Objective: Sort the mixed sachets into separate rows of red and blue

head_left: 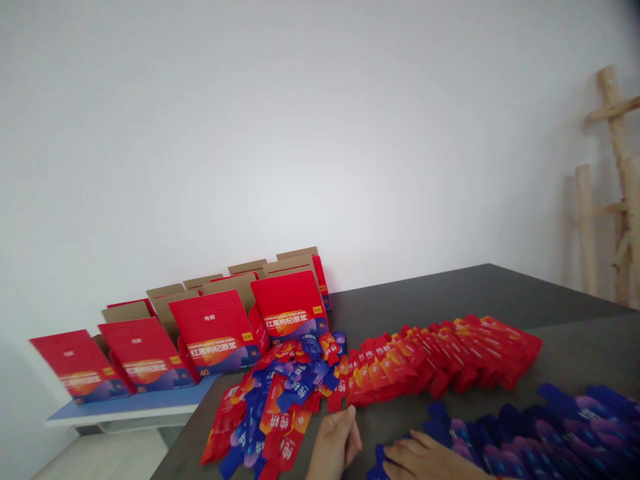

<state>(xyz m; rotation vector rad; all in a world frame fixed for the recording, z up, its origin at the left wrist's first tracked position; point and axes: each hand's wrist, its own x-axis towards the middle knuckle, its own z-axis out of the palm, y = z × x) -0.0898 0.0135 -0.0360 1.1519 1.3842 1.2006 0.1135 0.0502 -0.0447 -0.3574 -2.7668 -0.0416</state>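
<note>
My left hand (334,443) is closed at the bottom centre, thumb up and fingers curled, with nothing showing in it. It is just in front of a fanned row of red sachets (385,370) and beside a mixed heap of red and blue sachets (300,383). To its right, my right hand (425,459) lies with outstretched fingers over the near left end of a row of dark blue sachets (540,440). Blue corners stick out past its fingertips. The underside of this hand is hidden, and so is its thumb.
Several open red and blue cartons (215,337) stand in rows at the left, some on a blue-topped bench (187,398). The dark grey table (425,287) reaches back to a white wall (320,133). A wooden pole frame (617,167) leans at the far right.
</note>
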